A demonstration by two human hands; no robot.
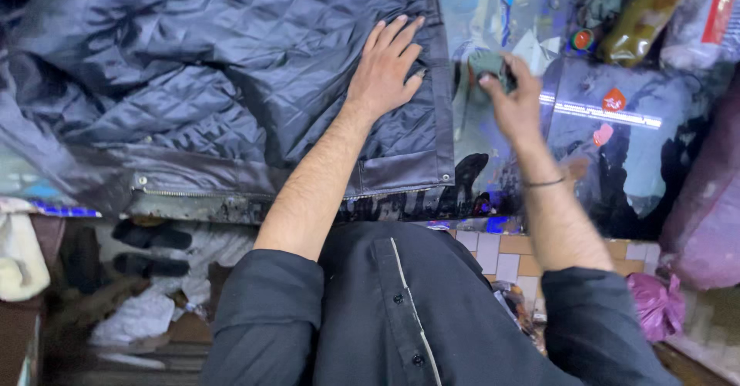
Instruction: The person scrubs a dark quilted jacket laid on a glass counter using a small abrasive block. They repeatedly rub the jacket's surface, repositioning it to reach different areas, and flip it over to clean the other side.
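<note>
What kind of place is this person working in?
Probably a small repair or cleaning stall. A quilted dark jacket lies spread on a glossy, stained worktop, the left hand pressing it flat, the right hand holding a small cloth, bottles nearby.

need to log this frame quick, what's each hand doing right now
Left hand: open, palm flat on the quilted jacket lining.
Right hand: closed around a small dark greenish object, raised above the table.
</note>
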